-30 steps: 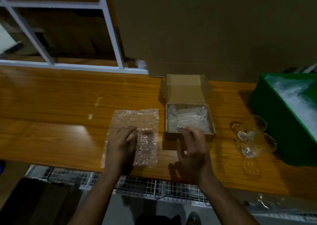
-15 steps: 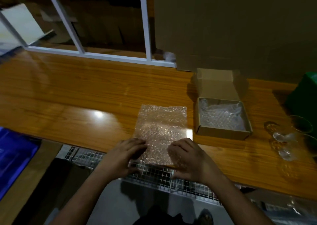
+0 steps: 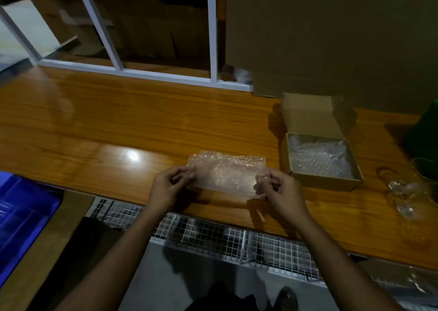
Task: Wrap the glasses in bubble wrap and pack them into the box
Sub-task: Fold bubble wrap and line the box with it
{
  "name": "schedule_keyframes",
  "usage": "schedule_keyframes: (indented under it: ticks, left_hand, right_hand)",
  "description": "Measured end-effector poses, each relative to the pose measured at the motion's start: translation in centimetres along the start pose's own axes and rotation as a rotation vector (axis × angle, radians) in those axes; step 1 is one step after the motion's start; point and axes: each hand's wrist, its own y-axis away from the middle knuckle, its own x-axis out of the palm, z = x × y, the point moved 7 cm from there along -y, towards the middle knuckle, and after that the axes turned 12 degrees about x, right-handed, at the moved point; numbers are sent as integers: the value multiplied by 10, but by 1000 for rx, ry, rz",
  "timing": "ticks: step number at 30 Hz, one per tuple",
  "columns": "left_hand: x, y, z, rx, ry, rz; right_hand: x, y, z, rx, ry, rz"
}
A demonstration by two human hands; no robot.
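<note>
Both hands pinch the bubble wrap (image 3: 227, 174): left hand (image 3: 169, 187) w/ one edge, right hand (image 3: 279, 192) opposite. Sheet's clear, crinkled, above worktop (image 3: 118, 125).

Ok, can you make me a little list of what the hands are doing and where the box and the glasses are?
left hand: pinches the left edge of the bubble wrap sheet
right hand: pinches its right edge
sheet: held up just above the wooden table
box: open, right of the sheet, bubble wrap inside
glasses: unwrapped, on the table right of the box
</note>
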Motion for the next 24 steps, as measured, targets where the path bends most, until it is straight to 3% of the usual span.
schedule_keyframes:
  ticks: [3,7,10,14,16,19,21,24]
  left_hand:
    - [5,-15,4,-61,42,49]
    - [7,-36,11,-55,-209,30]
    - [11,-40,4,-26,-395,74]
    - [11,-29,0,-49,-313,32]
    - [7,-29,-4,34,-428,2]
    - [13,-29,-13,233,-737,51]
    - [33,-26,-16,361,-879,192]
    - [52,-17,-2,406,-1011,436]
  right_hand:
    - [0,-20,-11,102,35,-150]
    - [3,-34,-10,103,166,-335]
    - [9,-45,-8,115,257,-385]
    - [17,-50,-6,150,370,-391]
    - [17,-39,6,86,447,-455]
    - [23,-16,34,-167,638,-569]
    - [40,-16,35,-267,702,-410]
    - [62,-22,13,-251,784,-90]
